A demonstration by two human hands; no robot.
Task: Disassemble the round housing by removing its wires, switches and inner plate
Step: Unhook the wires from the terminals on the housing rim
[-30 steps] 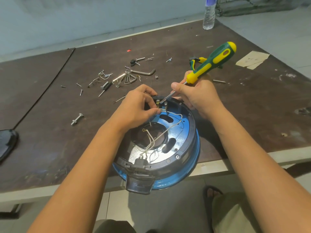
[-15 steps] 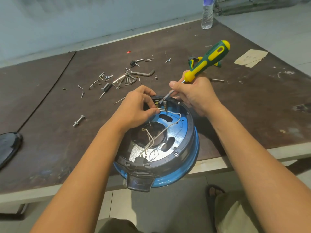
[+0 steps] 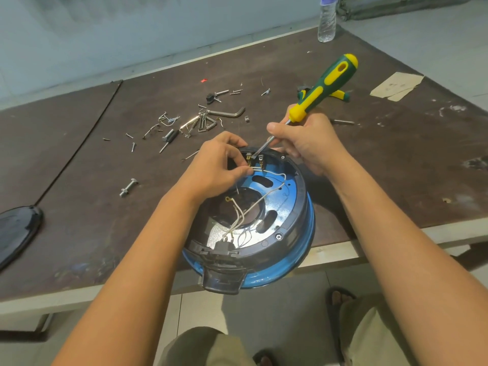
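White wire [image 3: 274, 177] pinched by left hand [image 3: 214, 167] at housing [image 3: 303, 215] terminals [image 3: 261, 163]; right hand [image 3: 306, 141] grips screwdriver [image 3: 324, 83], tip at connector. Wire removal in hand; next likely needs steady pull

Screwdriver [image 3: 320, 88] handle has swung left, now crossing in front of the pliers [image 3: 340, 95] on the desk [image 3: 396, 154], shaft steeper than a second ago. Tip nudged slightly farther in among the switch terminals [image 3: 261, 163]. Right hand [image 3: 309, 143] rolled with it, thumb a touch higher on the shaft
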